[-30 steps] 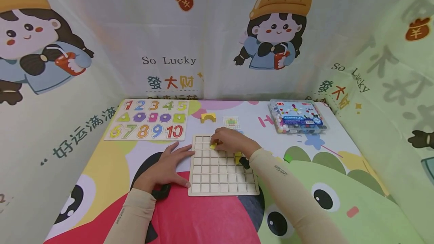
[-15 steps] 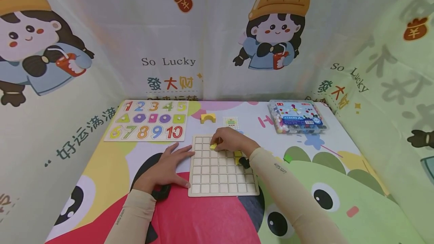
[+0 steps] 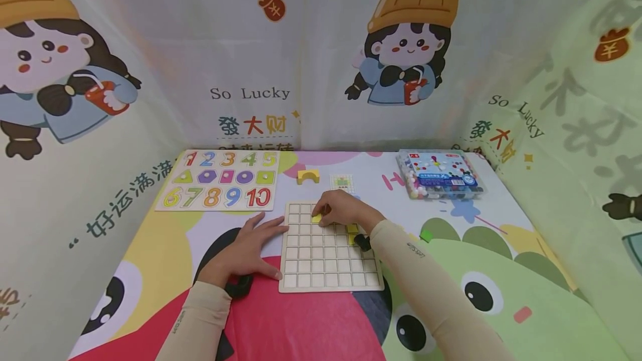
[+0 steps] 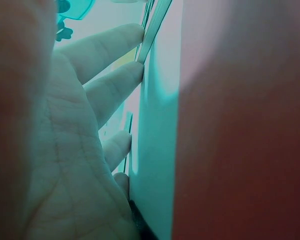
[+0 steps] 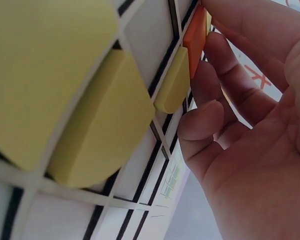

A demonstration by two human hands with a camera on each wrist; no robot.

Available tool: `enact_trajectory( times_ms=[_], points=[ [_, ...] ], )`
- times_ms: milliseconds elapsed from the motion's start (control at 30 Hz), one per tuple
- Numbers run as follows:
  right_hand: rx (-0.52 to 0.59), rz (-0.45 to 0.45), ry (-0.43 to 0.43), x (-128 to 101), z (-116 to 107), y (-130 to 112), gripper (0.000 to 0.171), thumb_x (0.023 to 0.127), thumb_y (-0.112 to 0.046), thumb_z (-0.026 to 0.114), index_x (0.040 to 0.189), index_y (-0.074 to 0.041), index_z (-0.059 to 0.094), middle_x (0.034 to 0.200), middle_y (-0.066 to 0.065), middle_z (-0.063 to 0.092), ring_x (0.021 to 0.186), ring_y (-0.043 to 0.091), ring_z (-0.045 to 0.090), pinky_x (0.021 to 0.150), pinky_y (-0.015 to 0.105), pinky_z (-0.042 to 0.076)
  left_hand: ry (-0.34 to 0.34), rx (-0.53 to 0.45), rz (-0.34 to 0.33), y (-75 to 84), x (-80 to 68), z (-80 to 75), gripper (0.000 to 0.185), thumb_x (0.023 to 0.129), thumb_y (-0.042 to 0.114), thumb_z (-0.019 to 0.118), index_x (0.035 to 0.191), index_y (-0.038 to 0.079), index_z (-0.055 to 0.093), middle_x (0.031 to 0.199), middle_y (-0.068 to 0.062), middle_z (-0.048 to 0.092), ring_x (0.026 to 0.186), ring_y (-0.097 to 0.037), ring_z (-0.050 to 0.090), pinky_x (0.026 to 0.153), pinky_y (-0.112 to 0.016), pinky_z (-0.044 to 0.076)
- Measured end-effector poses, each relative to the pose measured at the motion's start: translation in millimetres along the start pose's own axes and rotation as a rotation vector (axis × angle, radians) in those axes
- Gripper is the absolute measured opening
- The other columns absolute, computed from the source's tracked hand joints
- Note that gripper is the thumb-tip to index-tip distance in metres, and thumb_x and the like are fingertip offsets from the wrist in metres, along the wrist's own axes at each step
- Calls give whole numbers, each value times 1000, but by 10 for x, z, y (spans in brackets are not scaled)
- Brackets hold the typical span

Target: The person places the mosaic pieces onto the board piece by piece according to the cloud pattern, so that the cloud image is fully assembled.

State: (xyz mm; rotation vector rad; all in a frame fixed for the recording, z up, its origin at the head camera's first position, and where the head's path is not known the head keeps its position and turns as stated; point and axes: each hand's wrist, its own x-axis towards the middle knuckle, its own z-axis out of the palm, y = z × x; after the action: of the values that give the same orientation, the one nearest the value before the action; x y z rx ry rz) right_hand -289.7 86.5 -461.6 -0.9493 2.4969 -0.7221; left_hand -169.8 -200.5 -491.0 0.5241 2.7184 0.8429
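A wooden grid board lies on the table in front of me. My left hand rests flat beside it, straight fingers against the board's left edge. My right hand sits over the board's far rows and pinches a small yellow block in a cell. In the right wrist view the fingers curl beside that block, whose side looks orange. Two more yellow pieces lie in cells by my right wrist and fill the near part of the right wrist view.
A number puzzle board lies at the back left. A yellow arch block and a small pattern card sit behind the grid. A clear box of beads stands at the back right. A green piece lies right of my forearm.
Both hands stay where they were. The right hand still pinches the yellow block in the same cell; only the head view shifts slightly.
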Motion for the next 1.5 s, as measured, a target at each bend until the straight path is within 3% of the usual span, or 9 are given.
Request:
enact_trajectory(
  times_ms=[300, 600, 767, 1067, 1500],
  points=[
    [8, -2, 45, -122, -38, -4, 21, 95, -21, 82, 116, -20, 81, 113, -4, 73, 98, 11, 64, 92, 32, 57, -1, 5, -7, -6, -1, 10, 109, 64, 53, 97, 159, 31, 49, 173, 4, 34, 163, -38, 8, 110, -64, 51],
    [128, 49, 264, -558, -161, 147, 25, 101, -32, 74, 119, -16, 81, 112, -4, 76, 99, 17, 63, 91, 39, 55, 0, 8, 0, -8, -1, 11, 110, 63, 54, 97, 159, 31, 49, 173, 4, 35, 163, -38, 8, 109, -64, 52],
    [142, 104, 325, -839, -190, 300, 27, 102, -36, 71, 122, -19, 79, 113, -6, 75, 101, 15, 64, 91, 38, 55, 2, 16, 0, -11, -9, 3, 110, 64, 55, 96, 159, 31, 49, 173, 4, 34, 163, -39, 8, 109, -64, 53],
    [104, 106, 314, -1189, -203, 445, 26, 100, -25, 74, 123, -12, 78, 115, 0, 76, 100, 17, 64, 85, 36, 54, 1, 5, -3, -20, -5, 13, 110, 64, 54, 96, 160, 32, 48, 173, 4, 33, 163, -38, 7, 106, -62, 55],
    [90, 131, 257, -1419, -189, 675, 20, 92, -15, 81, 112, -14, 81, 106, 1, 76, 94, 16, 64, 82, 35, 56, 1, 3, -5, 4, -15, 3, 110, 64, 53, 97, 160, 31, 48, 173, 3, 33, 163, -39, 8, 104, -61, 56]
  ],
)
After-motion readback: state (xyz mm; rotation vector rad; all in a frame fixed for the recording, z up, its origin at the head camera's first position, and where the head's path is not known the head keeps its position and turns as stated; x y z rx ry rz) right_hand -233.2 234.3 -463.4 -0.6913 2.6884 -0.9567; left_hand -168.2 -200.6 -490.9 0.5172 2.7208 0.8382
